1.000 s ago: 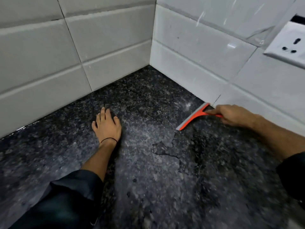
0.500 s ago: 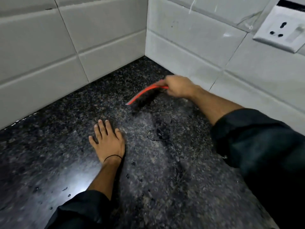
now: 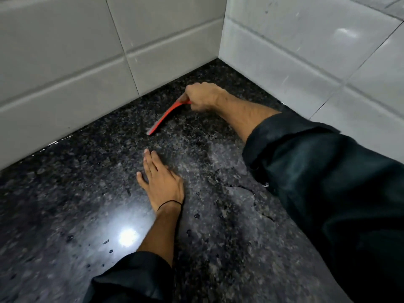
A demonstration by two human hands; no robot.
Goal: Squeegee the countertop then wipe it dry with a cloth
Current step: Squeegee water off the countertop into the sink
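A red squeegee lies with its blade on the dark speckled granite countertop, close to the corner where the two tiled walls meet. My right hand is shut on its handle, arm stretched across from the right. My left hand rests flat on the counter with fingers together and holds nothing; a thin black band circles its wrist. Water drops and a wet patch sit on the stone between my arms. No cloth is in view.
White tiled walls rise at the back left and at the right, closing the counter into a corner. A bright light reflection shines on the stone near my left forearm.
My right hand has carried the squeegee from the right wall leftward into the corner area. My left hand stayed flat on the counter. The wall socket has left the view.
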